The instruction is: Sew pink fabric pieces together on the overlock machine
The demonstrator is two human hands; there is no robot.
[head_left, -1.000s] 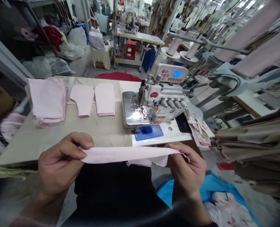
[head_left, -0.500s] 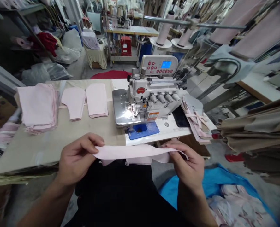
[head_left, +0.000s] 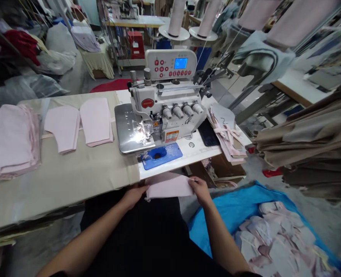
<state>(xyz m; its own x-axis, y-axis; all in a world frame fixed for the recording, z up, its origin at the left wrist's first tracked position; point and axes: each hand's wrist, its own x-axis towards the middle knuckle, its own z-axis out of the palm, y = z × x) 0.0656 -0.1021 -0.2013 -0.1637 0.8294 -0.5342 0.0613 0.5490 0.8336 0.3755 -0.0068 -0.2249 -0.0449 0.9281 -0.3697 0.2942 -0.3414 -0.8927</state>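
A pale pink fabric piece [head_left: 170, 186] is stretched between my two hands, low over my lap and just below the table's front edge. My left hand [head_left: 135, 194] pinches its left end. At the right end, my right hand [head_left: 200, 189] has its fingers closed on the cloth. Just beyond the fabric stands a white overlock sewing machine [head_left: 170, 104] with a lit blue screen, its metal plate [head_left: 130, 134] on the left and a blue tray [head_left: 162, 156] in front.
Pink cut pieces [head_left: 97, 121] and a taller pink stack [head_left: 10, 138] lie on the table [head_left: 92, 173] at left. A dark phone [head_left: 208, 134] and tied pieces [head_left: 229, 140] sit right of the machine. Below right, a blue cloth [head_left: 245, 200] holds more pieces.
Both hands have moved down and away toward the table's edge, closer together, still holding the fabric. The fabric now shows a broader face. The view has shifted right.
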